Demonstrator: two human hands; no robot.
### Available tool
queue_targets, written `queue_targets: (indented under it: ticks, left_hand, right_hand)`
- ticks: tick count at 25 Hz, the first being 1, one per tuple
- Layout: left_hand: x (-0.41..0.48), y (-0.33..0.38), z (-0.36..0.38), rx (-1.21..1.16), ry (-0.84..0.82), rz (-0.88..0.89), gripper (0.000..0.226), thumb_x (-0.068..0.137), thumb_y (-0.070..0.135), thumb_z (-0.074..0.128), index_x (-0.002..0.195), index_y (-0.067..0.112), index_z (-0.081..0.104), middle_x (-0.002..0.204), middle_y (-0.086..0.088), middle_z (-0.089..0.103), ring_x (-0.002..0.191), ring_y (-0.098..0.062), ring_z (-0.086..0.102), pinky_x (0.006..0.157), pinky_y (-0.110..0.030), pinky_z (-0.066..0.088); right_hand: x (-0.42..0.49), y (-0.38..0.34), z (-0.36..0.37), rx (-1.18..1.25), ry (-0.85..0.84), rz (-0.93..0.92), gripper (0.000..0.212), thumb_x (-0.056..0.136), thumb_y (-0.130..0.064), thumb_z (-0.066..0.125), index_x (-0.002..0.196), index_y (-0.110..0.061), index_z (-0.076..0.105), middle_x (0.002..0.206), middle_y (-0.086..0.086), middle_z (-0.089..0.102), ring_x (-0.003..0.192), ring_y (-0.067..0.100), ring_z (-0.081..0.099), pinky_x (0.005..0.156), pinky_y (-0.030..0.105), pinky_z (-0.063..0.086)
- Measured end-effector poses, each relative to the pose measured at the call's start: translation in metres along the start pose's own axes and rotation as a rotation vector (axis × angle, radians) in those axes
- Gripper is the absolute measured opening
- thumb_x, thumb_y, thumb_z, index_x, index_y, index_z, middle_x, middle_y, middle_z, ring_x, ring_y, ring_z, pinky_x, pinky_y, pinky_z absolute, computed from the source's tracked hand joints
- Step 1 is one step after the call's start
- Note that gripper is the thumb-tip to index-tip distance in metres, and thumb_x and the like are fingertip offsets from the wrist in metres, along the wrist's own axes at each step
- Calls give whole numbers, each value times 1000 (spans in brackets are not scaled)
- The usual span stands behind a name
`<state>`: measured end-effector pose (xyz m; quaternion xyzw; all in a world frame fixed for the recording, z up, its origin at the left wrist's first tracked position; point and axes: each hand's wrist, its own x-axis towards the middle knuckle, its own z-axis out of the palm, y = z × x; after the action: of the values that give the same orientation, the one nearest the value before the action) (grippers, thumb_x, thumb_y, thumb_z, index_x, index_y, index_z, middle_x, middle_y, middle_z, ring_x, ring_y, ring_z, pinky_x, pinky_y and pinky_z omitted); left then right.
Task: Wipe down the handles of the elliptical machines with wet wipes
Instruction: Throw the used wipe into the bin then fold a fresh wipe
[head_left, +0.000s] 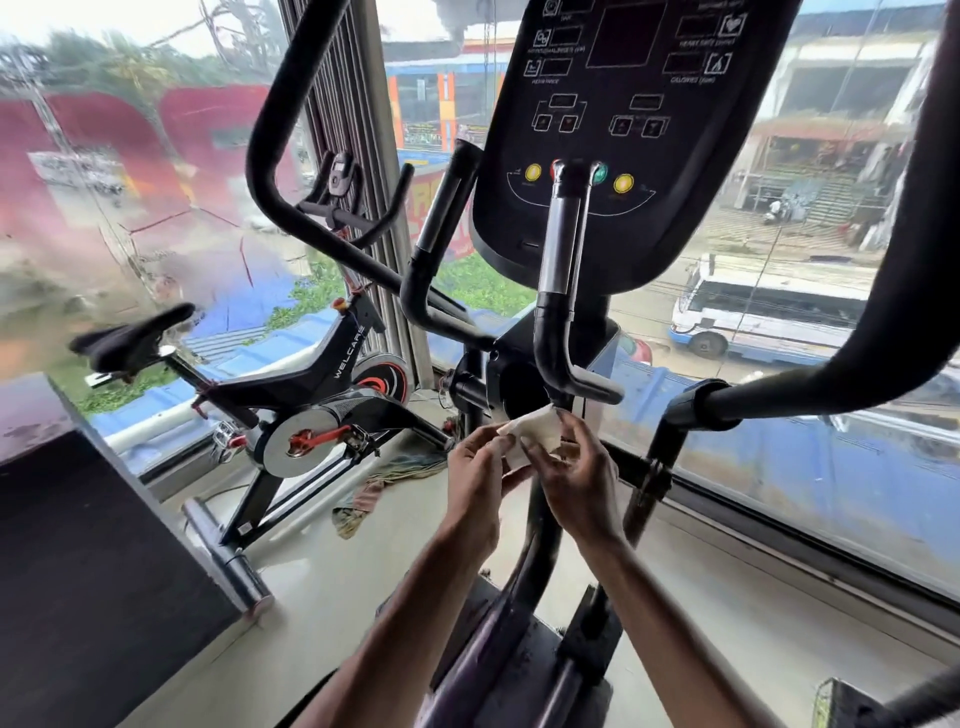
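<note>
Gym floor, window side. Pinching folded white wet wipe (530, 430) between left hand (475, 470) and right hand (576, 478), fingers of both curled on its edges. Holding wipe in front of elliptical machine (519, 374), just below bent end of inner handle (558, 275); contact hard to tell. Flanked by 2 long curved handles, left (258, 150) and right (857, 353), well apart from hands. Facing dark console (623, 130) above. At left: spin bike (332, 374), crumpled cloth (371, 496) on floor. Beyond glass: white bus (769, 312).
</note>
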<state>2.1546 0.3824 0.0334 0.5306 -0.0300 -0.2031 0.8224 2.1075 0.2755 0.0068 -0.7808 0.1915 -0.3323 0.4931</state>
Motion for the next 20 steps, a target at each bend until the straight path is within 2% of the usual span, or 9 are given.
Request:
queue_targets:
  ticks: [2, 3, 5, 7, 11, 13, 16, 18, 20]
  left_hand:
    - [-5, 5, -6, 63, -13, 4, 18, 97, 2, 55, 95, 10, 72, 88, -8, 75, 86, -20, 72, 82, -36, 60]
    - [-5, 8, -8, 95, -6, 21, 16, 96, 4, 58, 96, 11, 72, 89, -9, 75, 87, -20, 72, 83, -38, 59]
    - [-1, 12, -17, 172, 43, 76, 10, 97, 7, 64, 97, 11, 73, 92, -10, 76, 89, -22, 72, 82, -38, 59]
    - [5, 20, -26, 219, 65, 108, 7, 98, 11, 66, 99, 9, 73, 94, -11, 76, 90, -23, 72, 74, -34, 60]
    - [17, 40, -48, 280, 103, 139, 7, 94, 8, 70, 96, 11, 77, 93, -8, 77, 86, -23, 71, 64, -29, 56]
    - [23, 53, -56, 321, 151, 165, 14, 90, 4, 72, 91, 16, 80, 90, -4, 78, 86, -23, 73, 68, -34, 59]
    - [31, 79, -66, 363, 141, 218, 12, 82, 6, 76, 83, 16, 82, 84, -3, 79, 82, -22, 73, 77, -41, 59]
    - [35, 96, -73, 300, 53, 194, 7, 75, 14, 80, 81, 13, 81, 80, -8, 77, 75, -23, 68, 71, -38, 54]
    - [39, 110, -75, 298, 7, 147, 9, 79, 15, 81, 85, 10, 80, 76, -10, 71, 72, -21, 61, 65, -31, 46]
  right_hand:
    - [-1, -3, 5, 1, 32, -5, 33, 84, -33, 84, 114, -25, 73, 97, -11, 76, 88, 7, 70, 83, 35, 59]
    - [0, -5, 7, 3, 33, -4, 29, 83, -33, 85, 109, -25, 75, 92, -12, 77, 85, 7, 71, 82, 38, 59]
    - [1, -11, 14, 3, 12, -16, 24, 82, -31, 86, 105, -26, 79, 90, -12, 78, 83, 6, 72, 81, 35, 59]
    - [2, -21, 24, -13, 20, -28, 25, 82, -29, 86, 105, -25, 79, 94, -11, 79, 86, 7, 73, 83, 31, 57]
    - [4, -40, 49, -35, 123, -112, 39, 78, -25, 86, 112, -25, 67, 103, -12, 69, 90, 16, 67, 84, 35, 53]
    - [4, -48, 62, -86, 165, -168, 35, 77, -20, 87, 102, -23, 64, 96, -9, 64, 82, 15, 61, 78, 36, 52]
    - [12, -60, 82, -88, 92, -182, 26, 79, -33, 87, 97, -25, 69, 92, -12, 68, 79, 11, 67, 77, 34, 56]
    - [18, -68, 92, -38, 26, -165, 38, 78, -49, 85, 106, -25, 74, 99, -12, 71, 87, 7, 71, 81, 28, 58]
    - [24, -71, 101, -19, 1, -172, 51, 77, -61, 82, 113, -25, 76, 106, -15, 73, 94, 4, 72, 86, 32, 59]
